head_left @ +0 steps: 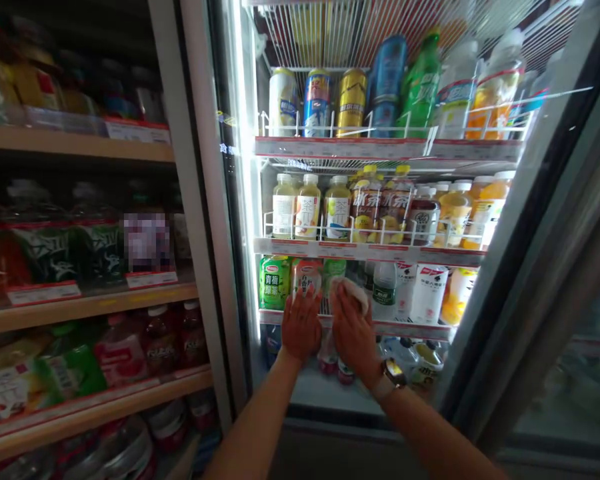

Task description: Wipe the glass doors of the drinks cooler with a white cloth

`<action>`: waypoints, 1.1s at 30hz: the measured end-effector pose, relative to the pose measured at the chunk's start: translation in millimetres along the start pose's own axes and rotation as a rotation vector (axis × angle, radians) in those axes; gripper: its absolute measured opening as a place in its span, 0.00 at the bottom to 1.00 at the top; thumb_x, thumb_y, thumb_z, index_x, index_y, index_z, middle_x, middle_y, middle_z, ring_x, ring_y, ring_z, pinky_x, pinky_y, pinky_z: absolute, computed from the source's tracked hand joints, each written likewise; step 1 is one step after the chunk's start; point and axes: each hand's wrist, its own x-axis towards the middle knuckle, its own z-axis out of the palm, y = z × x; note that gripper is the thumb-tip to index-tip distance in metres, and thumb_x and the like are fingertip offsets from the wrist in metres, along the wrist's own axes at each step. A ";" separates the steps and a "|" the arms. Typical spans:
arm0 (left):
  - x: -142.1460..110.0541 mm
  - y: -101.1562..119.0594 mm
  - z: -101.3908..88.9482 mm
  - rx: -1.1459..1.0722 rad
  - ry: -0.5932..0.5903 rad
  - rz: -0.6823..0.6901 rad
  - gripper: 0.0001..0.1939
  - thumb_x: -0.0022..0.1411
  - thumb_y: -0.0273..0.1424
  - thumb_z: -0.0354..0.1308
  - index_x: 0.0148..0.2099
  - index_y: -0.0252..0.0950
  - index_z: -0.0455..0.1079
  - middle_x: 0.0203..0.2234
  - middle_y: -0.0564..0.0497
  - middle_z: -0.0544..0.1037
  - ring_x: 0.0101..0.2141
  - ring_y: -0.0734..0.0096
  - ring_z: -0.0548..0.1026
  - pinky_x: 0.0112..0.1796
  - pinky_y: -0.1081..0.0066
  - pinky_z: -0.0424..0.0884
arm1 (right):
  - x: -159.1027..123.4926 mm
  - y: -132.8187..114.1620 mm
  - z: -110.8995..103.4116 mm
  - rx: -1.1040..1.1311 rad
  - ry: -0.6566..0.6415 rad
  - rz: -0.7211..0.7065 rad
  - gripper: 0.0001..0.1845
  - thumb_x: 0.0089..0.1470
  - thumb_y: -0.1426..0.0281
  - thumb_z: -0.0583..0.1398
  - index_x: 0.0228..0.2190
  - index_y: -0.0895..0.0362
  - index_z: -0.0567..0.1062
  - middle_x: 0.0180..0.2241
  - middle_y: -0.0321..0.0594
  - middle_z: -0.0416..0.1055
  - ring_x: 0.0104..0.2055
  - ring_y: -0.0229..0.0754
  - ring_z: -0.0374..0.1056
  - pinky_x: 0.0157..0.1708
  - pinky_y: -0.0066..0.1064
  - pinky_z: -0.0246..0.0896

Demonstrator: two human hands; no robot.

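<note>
My left hand (301, 327) is raised with its fingers stretched out and pointing up. It looks pressed flat on the glass door of the lit drinks fridge, in front of a can with an orange label (307, 275). Close on its right, my right hand (351, 332) presses a whitish cloth (359, 294) to the same glass. The cloth shows above and beside the fingers, and the palm hides the rest. A watch (393, 372) sits on my right wrist. Behind the glass, near the cloth, stands a clear bottle with a green label (384, 293).
Upper fridge shelves hold drink cans (317, 103), a green bottle (423, 87) and tea bottles (337, 210). A metal upright (190, 167) divides the fridge from darker shelves of bottles (85, 237) at left. A dark door frame (535, 267) runs along the right.
</note>
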 end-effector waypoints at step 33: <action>1.2 0.5 -5.0 0.013 -0.027 0.009 0.29 0.65 0.26 0.44 0.68 0.31 0.55 0.62 0.42 0.67 0.68 0.61 0.49 0.65 0.57 0.49 | -60.4 -4.2 16.5 0.071 -0.081 -0.153 0.34 0.61 0.75 0.50 0.67 0.58 0.52 0.62 0.47 0.65 0.63 0.43 0.61 0.70 0.44 0.26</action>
